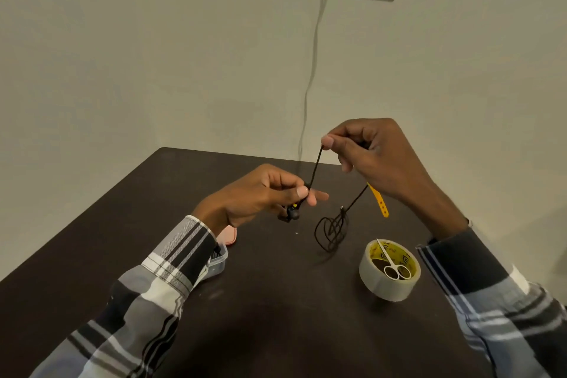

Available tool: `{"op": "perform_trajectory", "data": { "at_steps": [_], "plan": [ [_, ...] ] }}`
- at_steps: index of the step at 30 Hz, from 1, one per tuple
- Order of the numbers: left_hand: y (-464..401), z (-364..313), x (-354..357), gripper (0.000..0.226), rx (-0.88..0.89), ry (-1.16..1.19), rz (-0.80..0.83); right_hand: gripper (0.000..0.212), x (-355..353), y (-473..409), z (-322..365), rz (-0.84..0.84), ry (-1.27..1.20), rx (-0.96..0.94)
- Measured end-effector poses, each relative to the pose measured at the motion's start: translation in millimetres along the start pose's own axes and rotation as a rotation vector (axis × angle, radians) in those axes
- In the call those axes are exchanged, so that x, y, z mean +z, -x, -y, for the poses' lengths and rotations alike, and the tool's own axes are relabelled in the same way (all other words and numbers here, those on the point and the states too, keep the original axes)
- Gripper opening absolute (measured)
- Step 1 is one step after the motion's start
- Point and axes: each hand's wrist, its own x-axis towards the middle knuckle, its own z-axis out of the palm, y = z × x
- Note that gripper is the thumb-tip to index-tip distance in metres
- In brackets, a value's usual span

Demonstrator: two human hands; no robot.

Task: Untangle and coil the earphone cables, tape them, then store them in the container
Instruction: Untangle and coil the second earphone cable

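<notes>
A thin black earphone cable runs taut above the dark table, pinched by the left hand near the earbuds and the right hand higher up. Limp and featherlight (its free end hangs in loose loops), it likely handles best pinched close to the tangle

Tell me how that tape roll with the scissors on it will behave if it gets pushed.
The tape roll lies flat on the table, so it would probably slide rather than roll. The small scissors rest loose across its top and may well slip off. Its hollow core suggests it is fairly light.
</notes>
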Motion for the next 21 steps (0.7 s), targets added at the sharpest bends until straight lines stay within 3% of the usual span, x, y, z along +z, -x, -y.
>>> {"op": "perform_trajectory", "data": {
  "at_steps": [9,14,21],
  "plan": [
    [15,-13,-1,0.017,0.205,0.459,0.172,0.028,26,-13,-38,0.015,-0.309,0.157],
    [15,-19,-6,0.017,0.317,0.572,0.063,0.030,56,6,-52,0.101,-0.397,0.325],
    [11,-10,-15,0.018,0.329,0.605,-0.143,0.031,89,49,-49,0.290,-0.473,0.333]
  ]
}}
